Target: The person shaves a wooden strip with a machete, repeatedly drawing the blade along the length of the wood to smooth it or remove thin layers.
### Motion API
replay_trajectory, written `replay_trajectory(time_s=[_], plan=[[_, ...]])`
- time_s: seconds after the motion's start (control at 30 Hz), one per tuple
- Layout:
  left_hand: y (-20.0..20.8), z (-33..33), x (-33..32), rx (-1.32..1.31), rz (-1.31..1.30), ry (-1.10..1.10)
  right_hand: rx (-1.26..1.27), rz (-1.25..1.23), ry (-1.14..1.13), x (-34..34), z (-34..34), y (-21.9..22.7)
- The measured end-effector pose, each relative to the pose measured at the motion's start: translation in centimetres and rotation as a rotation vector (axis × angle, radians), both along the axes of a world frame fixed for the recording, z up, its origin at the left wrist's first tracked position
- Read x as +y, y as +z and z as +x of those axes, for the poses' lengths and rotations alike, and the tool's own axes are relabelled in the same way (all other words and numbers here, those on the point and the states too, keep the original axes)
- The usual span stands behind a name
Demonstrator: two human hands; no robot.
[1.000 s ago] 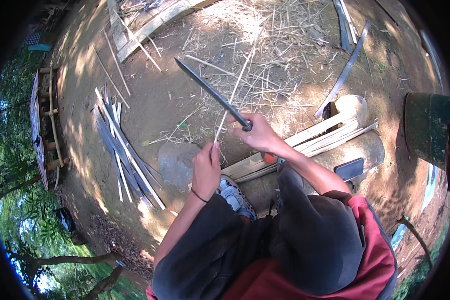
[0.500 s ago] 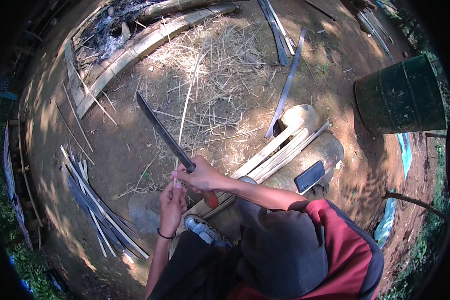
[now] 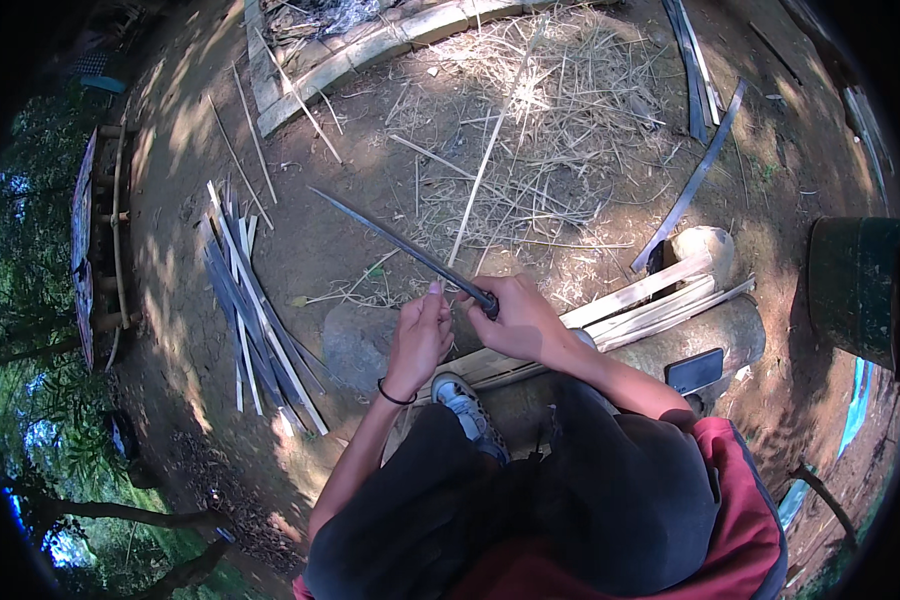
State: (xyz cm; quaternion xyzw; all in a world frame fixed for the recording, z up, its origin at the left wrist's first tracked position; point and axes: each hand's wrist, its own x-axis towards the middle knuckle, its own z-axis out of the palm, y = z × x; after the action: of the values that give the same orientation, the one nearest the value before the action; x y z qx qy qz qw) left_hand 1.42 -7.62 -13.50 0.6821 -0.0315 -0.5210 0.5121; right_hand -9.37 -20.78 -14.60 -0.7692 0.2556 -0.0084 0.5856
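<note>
My right hand (image 3: 518,318) is closed round the handle of a machete (image 3: 395,240); the handle itself is hidden in the fist. The long dark blade points up and to the left, seen nearly edge-on. Beside it, my left hand (image 3: 420,342) pinches the near end of a thin pale bamboo strip (image 3: 483,165). That strip runs away from me under the blade and out over a heap of shavings (image 3: 560,150). Blade and strip cross close to my left fingertips; whether they touch, I cannot tell.
Dark and pale split strips (image 3: 255,310) lie at the left. Pale bamboo lengths (image 3: 650,310) rest by a log (image 3: 735,325) carrying a phone (image 3: 694,371). A grey stone (image 3: 358,345) sits near my left hand. At right stands a green drum (image 3: 850,290); a bordered ash bed (image 3: 410,35) lies beyond.
My view has turned, so the ground things appear farther right. The machete blade now lies flatter toward the left and more edge-on. Both hands keep their grips.
</note>
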Motion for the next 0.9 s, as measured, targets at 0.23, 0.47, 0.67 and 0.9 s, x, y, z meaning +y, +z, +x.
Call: replay_trajectory(time_s=[0.23, 0.47, 0.67, 0.9], plan=[[1.2, -0.1, 0.5, 0.126, 0.070, 0.092, 0.115, -0.261, 0.077, 1.0, -0.1, 0.4], [1.4, -0.7, 0.4, 0.104, 0.115, 0.118, 0.173, -0.442, 0.095, 0.8, 0.0, -0.6], [1.2, -0.5, 0.5, 0.112, 0.110, 0.079, 0.139, -0.571, 0.051, 0.7, 0.5, -3.9], [0.7, -0.4, 5.0, 0.222, 0.179, 0.024, 0.238, -0.484, -0.435, -12.1, 1.3, -9.3]])
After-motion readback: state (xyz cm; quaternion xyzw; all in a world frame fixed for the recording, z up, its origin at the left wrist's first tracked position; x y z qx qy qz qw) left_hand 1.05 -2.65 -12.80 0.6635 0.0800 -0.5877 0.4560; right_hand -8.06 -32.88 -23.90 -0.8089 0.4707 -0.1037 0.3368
